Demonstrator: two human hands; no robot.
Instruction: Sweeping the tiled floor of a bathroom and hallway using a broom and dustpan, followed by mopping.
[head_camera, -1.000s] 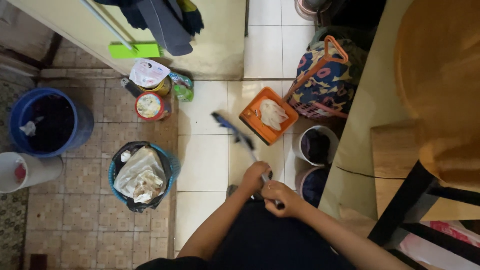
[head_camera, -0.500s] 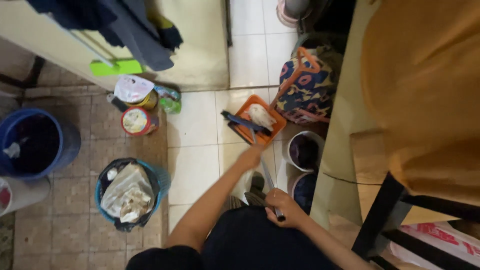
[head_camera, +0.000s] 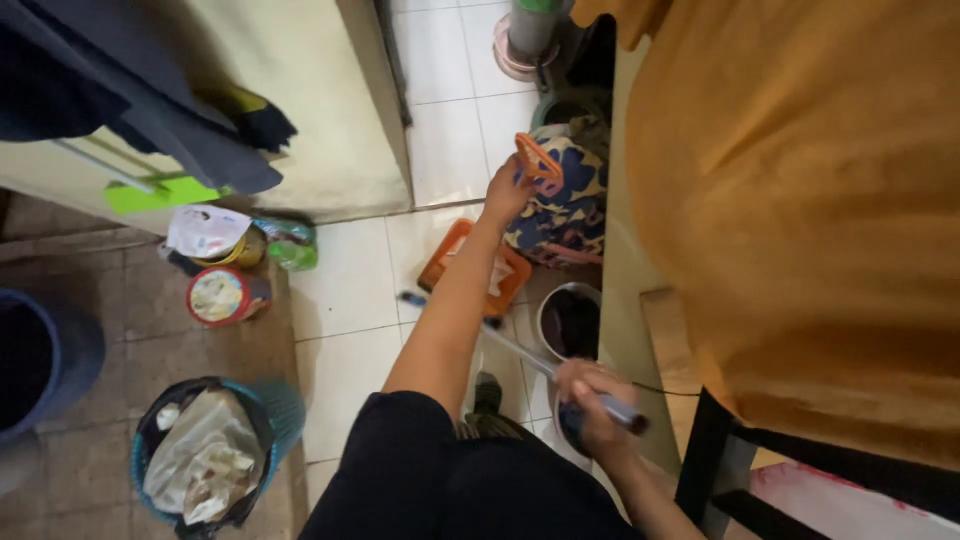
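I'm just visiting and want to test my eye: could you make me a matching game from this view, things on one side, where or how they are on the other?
Things:
1. left hand
2. right hand
3. orange dustpan
4. bin basket

States:
A. lying on white tiles
B. gripping the broom handle
C. stuffed with rubbish
D. on the patterned bag orange handle

Pairs: 1-D, 2-B, 3-A, 4-C

Left hand (head_camera: 503, 195) has left the broom handle (head_camera: 560, 375) and moved up past the orange dustpan (head_camera: 440, 268) to the patterned bag (head_camera: 565, 190), now at its orange handle (head_camera: 538, 163). Right hand (head_camera: 590, 400) alone grips the broom handle, beside the dustpan.
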